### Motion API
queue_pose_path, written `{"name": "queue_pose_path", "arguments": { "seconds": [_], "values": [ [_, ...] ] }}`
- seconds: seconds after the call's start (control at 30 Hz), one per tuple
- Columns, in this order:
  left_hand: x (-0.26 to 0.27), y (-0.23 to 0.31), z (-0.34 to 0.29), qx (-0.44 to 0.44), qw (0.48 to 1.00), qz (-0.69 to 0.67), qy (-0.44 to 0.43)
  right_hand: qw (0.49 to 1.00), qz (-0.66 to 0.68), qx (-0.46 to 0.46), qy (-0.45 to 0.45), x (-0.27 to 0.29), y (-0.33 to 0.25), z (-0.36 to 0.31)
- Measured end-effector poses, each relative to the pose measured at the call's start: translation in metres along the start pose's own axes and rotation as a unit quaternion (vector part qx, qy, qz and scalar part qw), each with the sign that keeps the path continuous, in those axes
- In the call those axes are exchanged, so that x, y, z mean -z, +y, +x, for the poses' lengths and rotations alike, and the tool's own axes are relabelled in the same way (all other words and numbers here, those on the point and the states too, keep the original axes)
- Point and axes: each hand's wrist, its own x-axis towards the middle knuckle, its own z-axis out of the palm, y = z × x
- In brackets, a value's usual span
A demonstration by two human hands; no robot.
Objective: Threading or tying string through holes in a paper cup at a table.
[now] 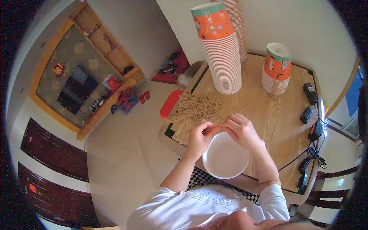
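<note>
The surface (264, 126) spreads beyond the white bowl (226, 155), bearing a tall tub stack (221, 61), a shorter stack (276, 73) farther right, and loose strands (201, 106) left. The bowl, outside the stacks, seems unfinished. At its far rim, left hand (201, 140) and right hand (243, 132) meet, fingers bent; whether gripping, I cannot tell.
</note>
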Motion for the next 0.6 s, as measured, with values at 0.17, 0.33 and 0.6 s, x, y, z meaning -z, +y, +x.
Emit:
{"name": "queue_pose_path", "arguments": {
  "seconds": [0.17, 0.33, 0.6],
  "values": [
    [-0.001, 0.003, -0.002, -0.038, 0.999, 0.003, 0.009, 1.000, 0.008, -0.008, -0.018, 0.001, -0.001, -0.002],
    [-0.003, -0.004, -0.002, -0.027, 0.997, -0.061, 0.031, 0.992, 0.082, -0.095, -0.007, 0.003, -0.002, -0.004],
    [-0.002, 0.000, -0.002, 0.055, 0.991, -0.123, -0.003, 0.999, 0.006, 0.035, 0.030, -0.001, 0.007, -0.002]
  ]
}}
